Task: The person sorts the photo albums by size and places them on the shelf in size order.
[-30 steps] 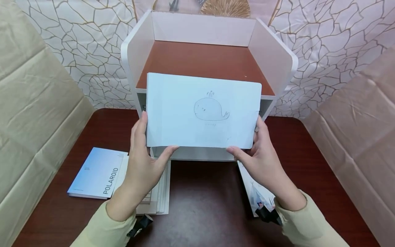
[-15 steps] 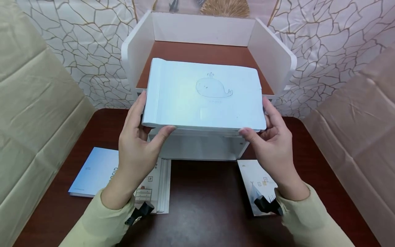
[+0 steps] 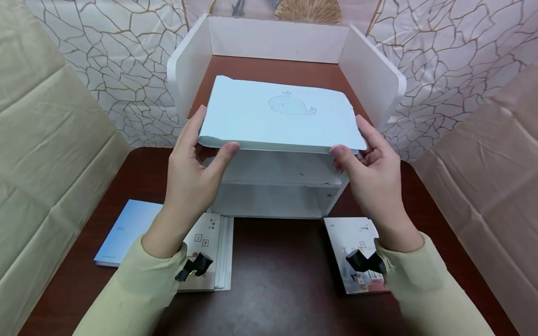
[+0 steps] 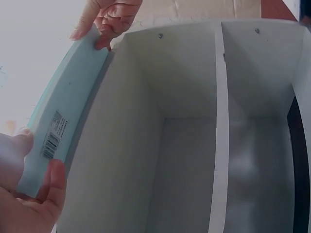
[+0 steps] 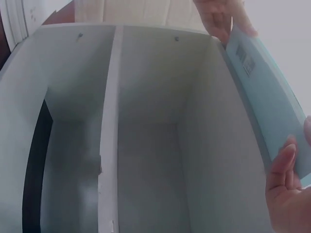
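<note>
A thick, pale blue book (image 3: 248,112) with a line drawing of a whale on its face lies nearly level at the front of the white shelf unit's brown top board (image 3: 273,67). My left hand (image 3: 191,172) grips its left end, thumb at the near edge. At the other end my right hand (image 3: 376,182) holds it in the same way, fingers partly hidden under the side. Both wrist views look up along the near edge of the book (image 4: 73,92), where a barcode label (image 4: 54,136) shows. The right wrist view has the book (image 5: 272,97) at its upper right.
The white unit (image 3: 265,200) has open compartments in front and raised side walls (image 3: 370,74). On the dark table (image 3: 273,280) lie a blue book (image 3: 130,228) and a stack of white books (image 3: 224,252) at left. An illustrated book (image 3: 349,238) lies at right.
Both hands have moved the pale blue book up and away, onto the level of the unit's top. It has tipped from facing me to nearly flat, uncovering the compartments below.
</note>
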Available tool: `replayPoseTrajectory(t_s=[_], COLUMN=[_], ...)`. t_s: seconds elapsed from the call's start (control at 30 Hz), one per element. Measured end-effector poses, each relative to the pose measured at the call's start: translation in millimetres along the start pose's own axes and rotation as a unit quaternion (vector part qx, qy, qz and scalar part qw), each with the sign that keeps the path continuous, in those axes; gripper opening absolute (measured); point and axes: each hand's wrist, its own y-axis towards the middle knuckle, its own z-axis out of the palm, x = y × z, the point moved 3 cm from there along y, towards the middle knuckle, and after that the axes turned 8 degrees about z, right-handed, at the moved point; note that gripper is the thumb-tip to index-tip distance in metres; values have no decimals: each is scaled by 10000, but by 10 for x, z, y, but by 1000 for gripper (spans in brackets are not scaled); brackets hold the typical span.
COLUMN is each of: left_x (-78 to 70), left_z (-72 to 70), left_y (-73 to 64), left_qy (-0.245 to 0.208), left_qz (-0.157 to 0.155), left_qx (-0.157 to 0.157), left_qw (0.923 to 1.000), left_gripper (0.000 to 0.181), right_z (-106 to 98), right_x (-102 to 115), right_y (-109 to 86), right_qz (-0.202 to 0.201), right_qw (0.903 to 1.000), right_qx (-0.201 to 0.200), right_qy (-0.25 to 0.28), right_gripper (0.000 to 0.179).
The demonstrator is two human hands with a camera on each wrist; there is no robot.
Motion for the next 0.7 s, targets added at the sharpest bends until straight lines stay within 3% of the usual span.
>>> replayPoseTrajectory(t_s=[0.13,0.3,0.5,0.7], left_x=[41,59,95,135], left_z=[30,64,101,138], left_y=[54,154,283,349], left_qy=[338,787,1148,1303], left_qz=[-22,-12,-363,-515], left_qx=[76,211,445,463], left_qw=[9994,9967,9917,9891], left_gripper=[72,72,74,75], right_z=[-4,-1,25,42], right_x=[-21,-48,-72,-101], right_y=[76,164,260,334], right_qz=[188,337,366,420], right_qw=[9994,9970,9890,9853], right_qx=[-300,-541,-759,-861], right_qy=[12,-445,-1215,-1417], right_gripper=[66,65,66,67])
